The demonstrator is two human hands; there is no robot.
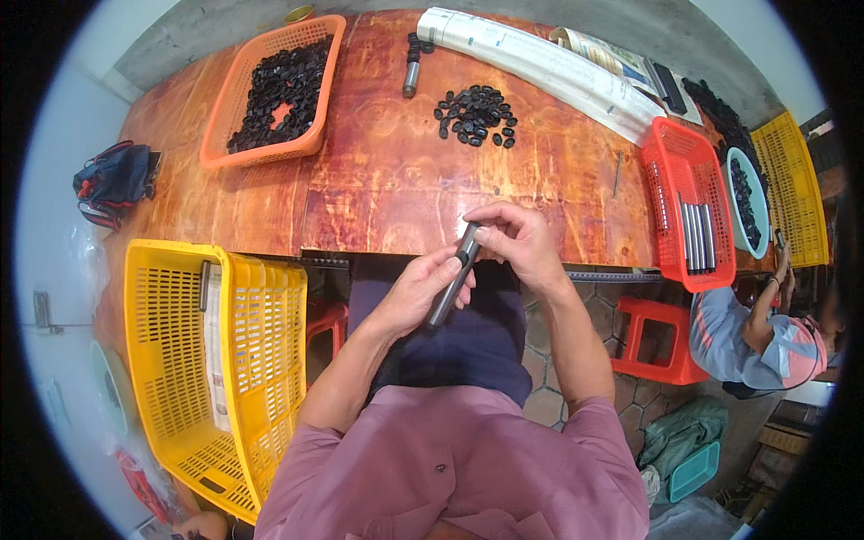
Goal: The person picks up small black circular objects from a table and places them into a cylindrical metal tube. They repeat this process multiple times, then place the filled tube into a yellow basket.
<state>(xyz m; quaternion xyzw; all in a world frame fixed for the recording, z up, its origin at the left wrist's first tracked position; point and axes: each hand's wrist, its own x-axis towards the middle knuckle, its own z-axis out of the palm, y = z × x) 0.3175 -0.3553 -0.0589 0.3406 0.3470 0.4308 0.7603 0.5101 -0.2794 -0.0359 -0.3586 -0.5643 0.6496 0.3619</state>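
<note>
From my end, I see the left hand [418, 292] curled around a dark gray tube [444, 304] while the right hand [524, 243] pinches its upper end; it slants across the near edge of the table [378, 193]. Print on the long pale sheet [540, 70] is too small for me to read.

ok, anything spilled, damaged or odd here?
Black pieces lie loose directly on the table, outside the orange basket of similar ones: perhaps spilled, perhaps set out. The held tube shows no obvious damage.
</note>
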